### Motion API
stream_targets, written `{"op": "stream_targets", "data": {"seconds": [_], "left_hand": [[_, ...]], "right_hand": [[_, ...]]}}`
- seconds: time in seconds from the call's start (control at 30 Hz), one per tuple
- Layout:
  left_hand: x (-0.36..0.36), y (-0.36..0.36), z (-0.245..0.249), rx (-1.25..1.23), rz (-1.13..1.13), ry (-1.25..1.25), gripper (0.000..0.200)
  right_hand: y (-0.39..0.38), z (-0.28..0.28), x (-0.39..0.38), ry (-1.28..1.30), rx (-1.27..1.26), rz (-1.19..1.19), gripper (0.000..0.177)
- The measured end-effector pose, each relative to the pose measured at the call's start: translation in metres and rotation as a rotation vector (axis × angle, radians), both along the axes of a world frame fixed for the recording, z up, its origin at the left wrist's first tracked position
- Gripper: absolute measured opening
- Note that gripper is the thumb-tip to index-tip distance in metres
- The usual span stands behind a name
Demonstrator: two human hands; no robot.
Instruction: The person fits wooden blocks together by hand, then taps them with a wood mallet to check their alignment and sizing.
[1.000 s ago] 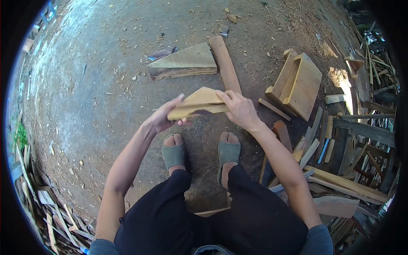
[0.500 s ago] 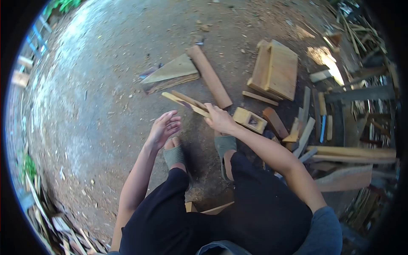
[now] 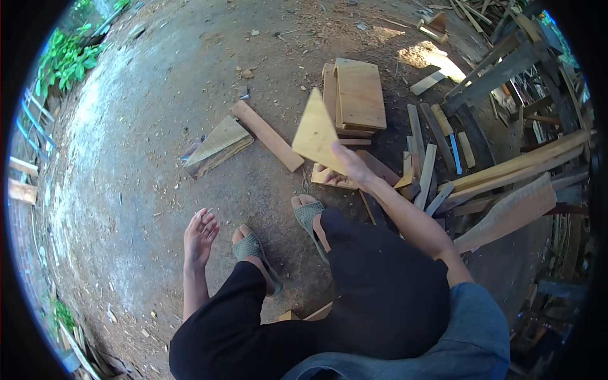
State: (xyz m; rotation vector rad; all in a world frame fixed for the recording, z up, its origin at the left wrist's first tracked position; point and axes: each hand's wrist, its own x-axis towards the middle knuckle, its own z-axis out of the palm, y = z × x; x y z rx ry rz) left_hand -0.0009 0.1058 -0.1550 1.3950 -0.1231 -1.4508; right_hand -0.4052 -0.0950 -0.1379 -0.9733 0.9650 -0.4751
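My right hand (image 3: 352, 166) is closed on the lower edge of a triangular wooden board (image 3: 313, 130), its broad pale face showing and a point facing up. Any second piece behind that board is hidden. Below the hand, a pale wooden block (image 3: 324, 174) lies on the ground, partly covered by my fingers. My left hand (image 3: 200, 237) hangs over the bare ground beside my left foot, palm turned up, fingers loosely curled and apart, holding nothing. Ahead lie a reddish-brown plank (image 3: 269, 136) and a thick triangular offcut (image 3: 221, 142).
A boxy wooden piece (image 3: 361, 95) stands beyond my right hand. To the right are several loose wood strips (image 3: 425, 177), long beams (image 3: 516, 166) and a curved board (image 3: 513, 212). Green plants (image 3: 66, 63) grow at the far left.
My view has shifted. My right hand has turned the wood from nearly edge-on to its broad face and moved it right. My left hand has drawn back, away from it.
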Motion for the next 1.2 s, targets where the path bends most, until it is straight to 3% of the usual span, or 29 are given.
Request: {"op": "stream_targets", "data": {"seconds": [0.13,0.27,0.4,0.5,0.57,0.67,0.77,0.83,0.87,0.93,0.97,1.0,1.07,1.1,1.17,1.2], "left_hand": [[0.012,0.005,0.031,-0.017,0.039,-0.093,0.038],[0.032,0.005,0.061,-0.090,-0.032,-0.187,0.039],[0.042,0.006,0.104,-0.138,-0.123,-0.342,0.039],[0.034,0.007,0.147,-0.130,-0.240,-0.533,0.039],[0.030,0.010,0.167,-0.119,-0.468,-0.702,0.039],[0.019,0.008,0.194,-0.119,-0.536,-0.612,0.039],[0.005,-0.005,0.216,-0.134,-0.574,-0.610,0.038],[-0.003,-0.018,0.231,-0.139,-0.619,-0.651,0.039],[-0.009,-0.025,0.239,-0.138,-0.625,-0.651,0.039],[-0.023,-0.040,0.253,-0.191,-0.646,-0.580,0.040],[-0.028,-0.047,0.258,-0.206,-0.660,-0.547,0.040],[-0.032,-0.055,0.261,-0.229,-0.673,-0.517,0.041],[-0.044,-0.068,0.266,-0.245,-0.703,-0.506,0.041],[-0.051,-0.073,0.266,-0.241,-0.702,-0.505,0.041],[-0.067,-0.081,0.265,-0.279,-0.719,-0.438,0.041],[-0.071,-0.085,0.262,-0.274,-0.725,-0.438,0.041]], "right_hand": [[0.017,0.004,-0.033,-0.064,-0.203,-0.168,0.057],[0.034,-0.014,-0.052,0.030,-0.220,-0.336,0.056],[0.045,-0.013,-0.072,0.010,-0.104,-0.590,0.053],[0.032,-0.023,-0.106,-0.056,0.199,-0.870,0.058],[0.021,-0.031,-0.140,-0.134,0.175,-0.965,0.057],[-0.004,-0.062,-0.211,-0.242,0.225,-1.063,0.062],[-0.012,-0.082,-0.269,-0.196,0.283,-1.182,0.064],[-0.013,-0.103,-0.290,0.270,0.164,-1.352,0.063],[-0.010,-0.108,-0.294,0.270,0.168,-1.357,0.063],[0.011,-0.101,-0.285,0.963,0.010,-1.180,0.055],[0.028,-0.095,-0.279,1.075,-0.111,-1.118,0.048],[0.044,-0.107,-0.277,1.080,-0.105,-1.116,0.048],[0.067,-0.140,-0.277,1.193,-0.421,-0.980,0.053],[0.078,-0.129,-0.270,1.194,-0.418,-0.977,0.053],[0.098,-0.094,-0.249,0.719,-0.073,-0.854,0.054],[0.102,-0.096,-0.243,0.719,-0.066,-0.856,0.054]]}}
